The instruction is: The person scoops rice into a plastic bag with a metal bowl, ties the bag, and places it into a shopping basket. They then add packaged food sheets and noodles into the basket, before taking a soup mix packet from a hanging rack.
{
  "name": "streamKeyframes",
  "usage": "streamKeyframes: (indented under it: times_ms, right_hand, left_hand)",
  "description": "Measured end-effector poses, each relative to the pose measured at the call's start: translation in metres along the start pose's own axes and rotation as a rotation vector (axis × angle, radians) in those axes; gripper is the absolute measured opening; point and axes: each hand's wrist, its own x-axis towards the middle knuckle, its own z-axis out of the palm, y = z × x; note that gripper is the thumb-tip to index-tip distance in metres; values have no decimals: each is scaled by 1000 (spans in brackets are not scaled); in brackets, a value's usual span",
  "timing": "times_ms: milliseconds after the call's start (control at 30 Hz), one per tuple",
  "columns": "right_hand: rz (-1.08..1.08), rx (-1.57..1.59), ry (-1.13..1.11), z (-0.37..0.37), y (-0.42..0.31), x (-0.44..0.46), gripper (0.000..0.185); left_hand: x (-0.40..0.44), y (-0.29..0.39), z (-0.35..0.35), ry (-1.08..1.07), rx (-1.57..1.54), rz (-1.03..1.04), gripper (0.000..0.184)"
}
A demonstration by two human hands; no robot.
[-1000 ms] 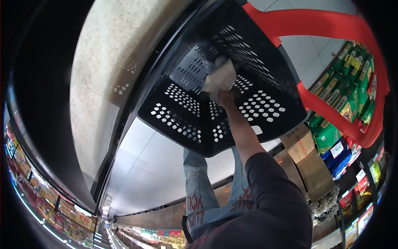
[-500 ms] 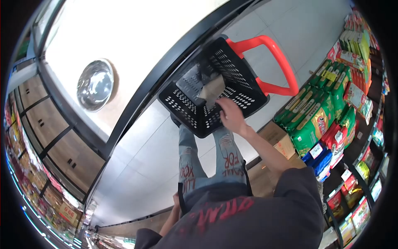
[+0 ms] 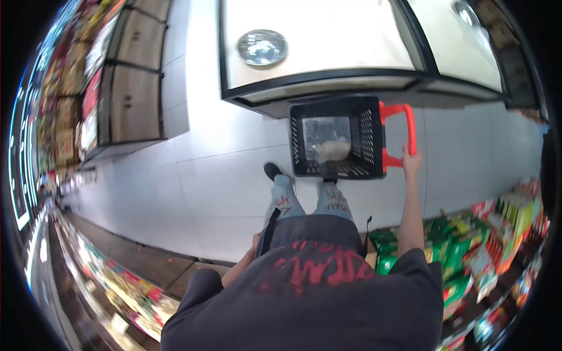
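My right hand (image 3: 412,159) is wrapped round the near end of the red handle (image 3: 411,126) of a black shopping basket (image 3: 367,137). The basket stands open in front of my legs, with perforated sides. Inside lie a blurred beige, flat-looking item (image 3: 333,151) and, beneath it, something clear or greyish that I cannot make out. My left hand (image 3: 256,241) hangs low at my left side, by a dark strap (image 3: 269,229). My body and the strap mostly cover its fingers.
Beyond the basket stands a black-framed display counter (image 3: 322,75) with a shiny metal bowl (image 3: 262,48) on its pale top. Green packs (image 3: 462,251) fill shelving at the right. More stocked shelves (image 3: 111,263) run along the left. Wooden cabinets (image 3: 137,96) stand at the upper left.
My right hand has come out of the basket's inside and moved right onto its red handle. The view has turned, and the counter now lies straight ahead.
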Motion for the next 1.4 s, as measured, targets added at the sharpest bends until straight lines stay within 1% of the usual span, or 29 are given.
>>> streamKeyframes:
  times_ms: [33, 67, 100, 133, 167, 200, 233, 300, 433, 467, 500, 567, 700, 767, 800, 833, 900, 967, 1033, 1067, 1100, 1133, 1167, 1233, 1267, 1300, 1333, 1367, 1400]
  right_hand:
    - [-10, -113, 1, -1, -2, 1, 38]
    - [-28, -222, 1, -1, -4, 0, 35]
    - [-70, -105, -54, -1, -2, 0, 30]
    - [38, -2, -167, 3, -6, -3, 37]
    - [3, -22, -214, 8, 6, -2, 35]
    - [-16, 8, -230, 13, -12, -16, 30]
    - [-15, 59, -300, 25, 4, -12, 23]
    - [-41, 131, -354, 38, -42, -49, 19]
    - [13, 186, -527, 81, -70, -77, 21]
    - [-40, 206, -556, 97, -82, -95, 21]
    - [-89, 222, -582, 110, -93, -115, 21]
    - [-56, 250, -650, 139, -105, -149, 24]
    - [-116, 171, -743, 194, -121, -212, 26]
    - [-116, 149, -763, 214, -139, -260, 26]
    - [-163, 102, -784, 232, -132, -273, 25]
    - [-114, 145, -851, 240, -140, -291, 26]
    - [-6, 175, -959, 243, -149, -332, 26]
    - [80, 230, -1205, 242, -152, -368, 21]
    - [90, 140, -1356, 243, -152, -401, 10]
    - [71, 127, -1368, 245, -155, -407, 10]
    - [95, 79, -1495, 248, -160, -412, 15]
    - [120, 27, -1619, 249, -167, -421, 28]
    - [100, 13, -1625, 249, -172, -431, 28]
    - [-561, -311, -1292, 233, -196, -458, 59]
    - [-590, -343, -1314, 228, -206, -467, 59]
    - [-937, -161, -1326, 228, -217, -477, 69]
    - [-1272, 51, -1318, 233, -225, -489, 80]
    - [-1296, 39, -1354, 243, -232, -500, 80]
    - [-1558, -84, -1421, 260, -238, -511, 80]
  left_hand:
    - [-9, -4, 5, 44, -50, 9, 26]
    - [-21, -4, 6, 28, 31, -9, 27]
    - [-28, -9, 6, 18, 102, -31, 29]
    - [-23, -28, 6, 23, 113, 57, 29]
    - [-41, -25, 4, 42, 36, 24, 29]
    - [-54, -21, 3, 54, -43, -3, 31]
    - [-63, -27, 2, 38, -217, -63, 34]
    - [-73, -50, 9, 73, -306, -89, 34]
    - [-97, -89, 29, 78, -316, -108, 33]
    - [-103, -101, 34, 78, -310, -114, 33]
    - [-110, -109, 33, 106, -352, -109, 33]
    - [-129, -124, 36, 88, -484, -238, 30]
    - [-123, -140, 59, 222, -728, -276, 27]
    - [-119, -125, 61, 338, -658, -323, 27]
    - [-116, -108, 62, 425, -481, -223, 28]
    - [-110, -81, 64, 504, -296, -138, 28]
    - [-120, -12, 50, 466, -419, 89, 31]
    - [-120, 48, 34, 427, -319, 383, 57]
    - [-101, 90, 35, 650, -250, 626, 67]
    - [-86, 103, 38, 666, -269, 624, 67]
    - [-65, 111, 44, 716, -288, 562, 67]
    - [-68, 120, 37, 764, -307, 501, 68]
    - [-72, 121, 28, 654, -374, 372, 62]
    - [-52, 99, 22, 730, -361, 351, 60]
    - [-47, 85, 25, 793, -327, 317, 58]
    - [-53, 83, 14, 847, -362, 231, 44]
    - [-57, 76, -3, 865, -396, 203, 44]
    - [-61, 67, -21, 818, -366, 165, 38]
    - [-62, 58, -34, 771, -334, 131, 32]
